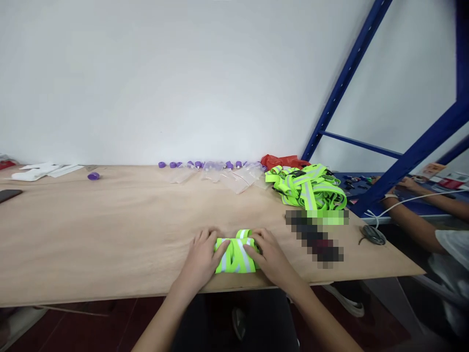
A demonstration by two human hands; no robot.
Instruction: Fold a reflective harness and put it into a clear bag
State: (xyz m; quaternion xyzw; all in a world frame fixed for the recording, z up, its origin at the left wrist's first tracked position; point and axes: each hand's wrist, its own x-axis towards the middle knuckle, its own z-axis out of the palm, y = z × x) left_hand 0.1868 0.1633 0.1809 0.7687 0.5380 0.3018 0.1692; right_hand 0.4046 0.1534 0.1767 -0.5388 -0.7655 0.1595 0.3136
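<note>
A folded bundle of neon-yellow reflective strap (236, 258) with silver stripes lies near the front edge of the wooden table. My left hand (202, 254) grips its left end, thumb on top and fingers round the far side. On the right end, my right hand (269, 254) holds it the same way, thumb pressed on the strap. A loop of strap sticks up at the bundle's far side between the hands. Beyond my right hand sits a tangled heap of the same reflective straps (308, 188).
Clear plastic bags (240, 177) and several purple caps (198, 165) line the wall. A red bag (284, 161) lies behind the heap. A pixelated dark item (315, 239) and a computer mouse (373, 234) are at right. Blue rack posts (414, 159) stand there, near another person's arms (414, 220).
</note>
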